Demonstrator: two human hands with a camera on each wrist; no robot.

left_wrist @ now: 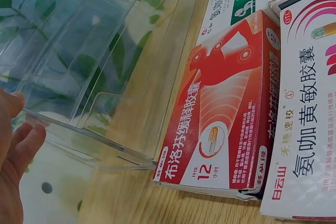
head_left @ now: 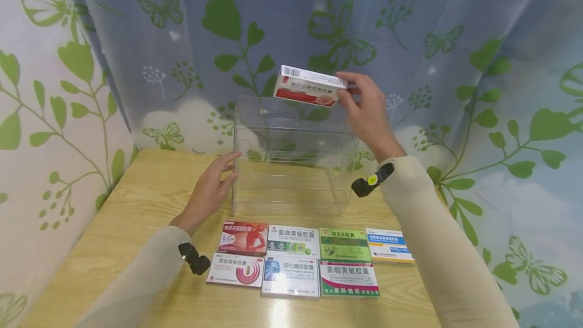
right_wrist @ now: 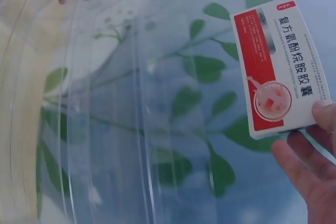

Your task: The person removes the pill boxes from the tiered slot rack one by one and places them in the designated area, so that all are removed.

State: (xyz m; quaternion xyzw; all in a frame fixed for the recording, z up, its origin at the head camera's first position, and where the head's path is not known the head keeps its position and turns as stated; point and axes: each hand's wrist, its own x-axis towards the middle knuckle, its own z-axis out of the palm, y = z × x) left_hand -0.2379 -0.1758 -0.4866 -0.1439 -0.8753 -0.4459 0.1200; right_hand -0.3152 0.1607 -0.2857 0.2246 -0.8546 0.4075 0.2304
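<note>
My right hand (head_left: 366,110) pinches a white and red medicine box (head_left: 311,86) by its right end, above the top of a clear tiered acrylic rack (head_left: 291,195). In the right wrist view the medicine box (right_wrist: 281,66) shows its front, with thumb and fingers at one corner. My left hand (head_left: 210,189) touches the left side of the rack with its fingers fairly straight. In the left wrist view the left hand (left_wrist: 16,150) is at the rack's edge, close to a red medicine box (left_wrist: 220,108).
Several medicine boxes lie in two rows before the rack, among them a green box (head_left: 345,245), a white and blue box (head_left: 290,276) and a pink-ringed white box (head_left: 235,269). A patterned curtain (head_left: 282,14) hangs behind the wooden table (head_left: 136,206).
</note>
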